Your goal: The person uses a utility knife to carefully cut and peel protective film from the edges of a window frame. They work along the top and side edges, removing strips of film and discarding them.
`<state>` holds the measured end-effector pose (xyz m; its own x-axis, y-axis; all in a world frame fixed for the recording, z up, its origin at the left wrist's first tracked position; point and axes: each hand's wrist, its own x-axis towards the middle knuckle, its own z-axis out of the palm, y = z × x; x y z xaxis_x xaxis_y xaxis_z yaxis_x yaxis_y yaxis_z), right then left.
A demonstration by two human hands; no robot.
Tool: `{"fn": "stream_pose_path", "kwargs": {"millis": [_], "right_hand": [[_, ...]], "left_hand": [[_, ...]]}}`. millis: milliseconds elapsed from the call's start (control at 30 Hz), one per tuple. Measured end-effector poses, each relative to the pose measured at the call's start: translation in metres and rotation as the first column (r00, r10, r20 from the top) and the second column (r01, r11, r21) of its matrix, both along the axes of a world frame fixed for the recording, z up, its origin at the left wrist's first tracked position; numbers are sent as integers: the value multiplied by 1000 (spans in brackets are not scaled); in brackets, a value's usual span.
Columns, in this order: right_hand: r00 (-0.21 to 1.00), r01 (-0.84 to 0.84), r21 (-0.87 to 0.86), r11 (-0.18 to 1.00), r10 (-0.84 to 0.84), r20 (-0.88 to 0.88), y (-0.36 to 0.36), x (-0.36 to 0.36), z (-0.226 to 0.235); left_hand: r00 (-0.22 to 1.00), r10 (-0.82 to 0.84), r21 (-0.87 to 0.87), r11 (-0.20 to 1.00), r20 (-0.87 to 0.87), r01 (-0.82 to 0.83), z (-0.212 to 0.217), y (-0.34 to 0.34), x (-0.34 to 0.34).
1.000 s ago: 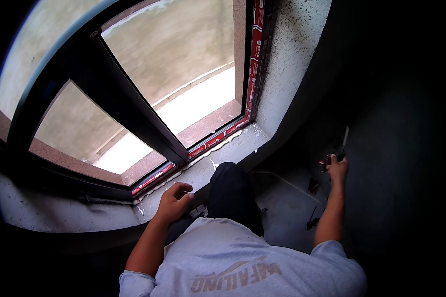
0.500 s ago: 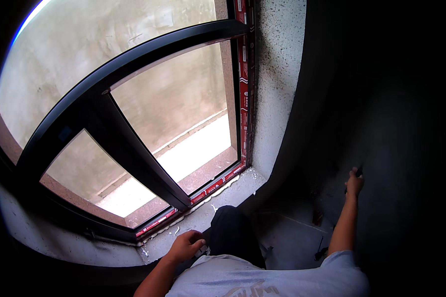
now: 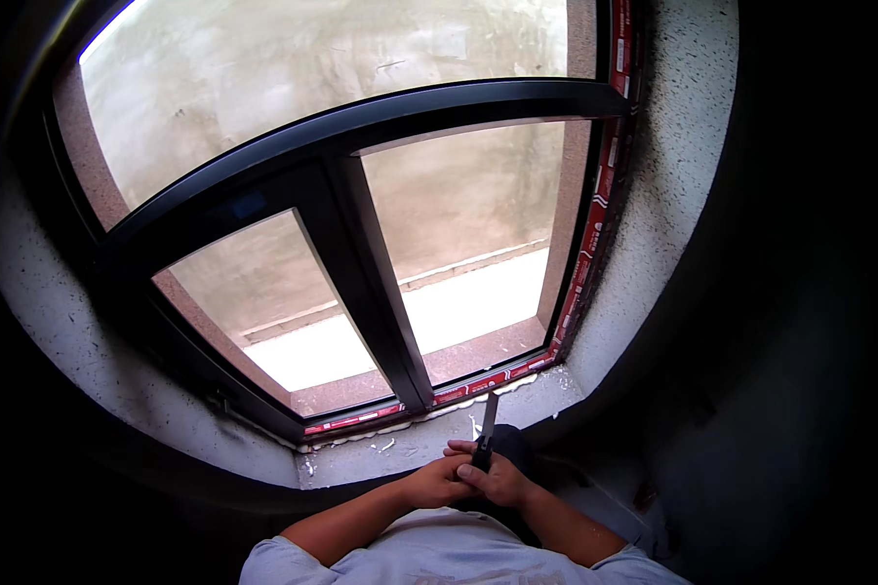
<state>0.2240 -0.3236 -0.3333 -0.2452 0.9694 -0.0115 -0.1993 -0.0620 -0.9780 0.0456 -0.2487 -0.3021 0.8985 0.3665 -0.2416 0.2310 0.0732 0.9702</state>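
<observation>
A utility knife with a black handle (image 3: 482,452) points up and away from me, its long flat blade (image 3: 492,413) bare. My right hand (image 3: 502,482) is closed around the handle, thumb along the near side. Against it, just left of the handle, lies my left hand (image 3: 437,483). Its fingers overlap with those of the right hand, so their pose is partly hidden. Both hands are over my lap, in front of the window sill (image 3: 361,460). The blade tip shows against the sill, near the lower window frame; I cannot make out contact.
A dark-framed window (image 3: 415,380) fills the view ahead, with red printed protective tape (image 3: 580,268) along its right and lower edges. Pale foam (image 3: 449,410) lines the bottom joint, and white scraps (image 3: 388,445) lie on the sill. A speckled wall reveal (image 3: 668,180) borders the right side.
My right hand has come in from far right to my lap, bringing the knife. My left hand has moved right to meet it. The view has turned, shifting the window rightward.
</observation>
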Motion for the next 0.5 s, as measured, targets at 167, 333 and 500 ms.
{"fn": "stream_pose_path", "kwargs": {"millis": [167,333,500], "right_hand": [[929,321,-24,947,-310,199,27,32,9],[788,612,-35,790,-606,104,66,37,62],[842,507,135,851,-523,133,127,12,160]], "left_hand": [[886,459,-69,888,67,-455,60,38,-54],[654,567,600,316,502,-735,211,129,-144],[599,409,725,-383,688,-572,354,208,-196]]}}
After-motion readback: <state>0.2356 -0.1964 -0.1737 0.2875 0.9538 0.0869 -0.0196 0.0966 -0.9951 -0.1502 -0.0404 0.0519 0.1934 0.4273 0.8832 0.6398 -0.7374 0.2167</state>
